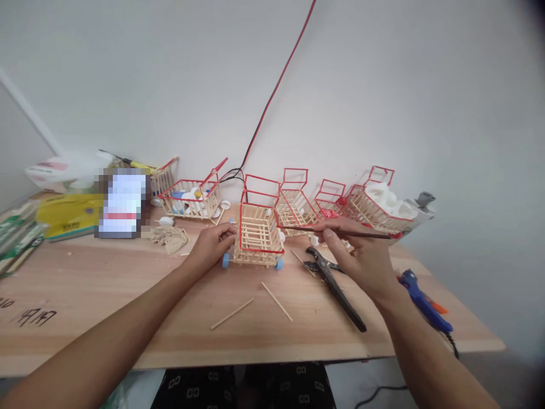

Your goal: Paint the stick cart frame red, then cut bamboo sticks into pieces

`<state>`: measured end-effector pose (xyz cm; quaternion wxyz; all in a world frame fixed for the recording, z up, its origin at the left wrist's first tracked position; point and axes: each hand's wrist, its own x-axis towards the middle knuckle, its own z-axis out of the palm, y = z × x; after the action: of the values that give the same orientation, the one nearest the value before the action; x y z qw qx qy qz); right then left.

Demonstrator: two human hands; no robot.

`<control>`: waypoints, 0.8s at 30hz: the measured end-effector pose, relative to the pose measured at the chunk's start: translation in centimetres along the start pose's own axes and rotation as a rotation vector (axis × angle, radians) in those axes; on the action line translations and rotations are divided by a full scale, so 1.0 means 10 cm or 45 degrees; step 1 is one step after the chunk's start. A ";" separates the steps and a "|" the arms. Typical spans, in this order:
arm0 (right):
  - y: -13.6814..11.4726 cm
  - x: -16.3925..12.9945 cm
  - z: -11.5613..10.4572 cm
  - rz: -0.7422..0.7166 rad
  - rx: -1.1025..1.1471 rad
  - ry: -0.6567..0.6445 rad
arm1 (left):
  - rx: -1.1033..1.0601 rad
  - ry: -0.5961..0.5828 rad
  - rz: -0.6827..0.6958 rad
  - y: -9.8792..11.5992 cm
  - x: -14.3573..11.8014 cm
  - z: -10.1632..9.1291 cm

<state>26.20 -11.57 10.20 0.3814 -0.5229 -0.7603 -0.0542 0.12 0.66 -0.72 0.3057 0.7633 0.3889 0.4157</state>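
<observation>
A small cart of wooden sticks (258, 236) with red-painted edges and blue wheels stands on the wooden table (128, 307). My left hand (210, 245) grips its left side. My right hand (361, 255) holds a thin dark brush (340, 232) level, its tip reaching toward the cart's red right edge. Black pliers (336, 287) lie just below my right hand.
Several more red-edged stick carts (298, 204) stand in a row by the wall, some holding white caps. Loose sticks (232, 313) lie near the front. A blue glue gun (423, 304) rests at the right edge. Boxes and a yellow packet (68, 218) sit at left. A red cable (276, 85) climbs the wall.
</observation>
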 end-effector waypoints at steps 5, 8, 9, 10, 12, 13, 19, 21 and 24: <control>-0.06 -0.07 -0.09 0.011 0.000 -0.018 | -0.010 -0.013 -0.009 -0.01 -0.01 0.00; -0.07 -0.07 -0.10 0.008 -0.012 0.009 | -0.005 -0.009 0.003 -0.02 -0.01 0.01; -0.07 -0.06 -0.09 0.014 -0.014 0.024 | -0.001 -0.004 0.007 -0.02 -0.01 0.00; -0.07 -0.05 -0.08 0.019 -0.012 0.035 | 0.003 0.000 0.009 -0.02 -0.01 0.00; -0.05 -0.04 -0.04 0.027 0.003 0.036 | 0.008 0.004 0.009 -0.01 0.00 0.00; -0.05 -0.04 -0.03 0.028 0.008 0.026 | 0.009 0.002 0.007 -0.01 0.00 0.00; -0.08 -0.11 -0.11 0.001 -0.048 -0.021 | 0.025 -0.003 -0.007 0.00 0.00 0.00; -0.10 -0.13 -0.17 0.007 -0.056 -0.037 | 0.034 0.000 -0.002 0.00 0.00 0.00; -0.12 -0.13 -0.22 0.042 -0.030 -0.034 | 0.031 0.005 0.007 0.00 -0.01 0.00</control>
<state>26.55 -14.11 11.30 0.3661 -0.5403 -0.7560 -0.0500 0.10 0.61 -0.77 0.2944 0.7672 0.3925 0.4132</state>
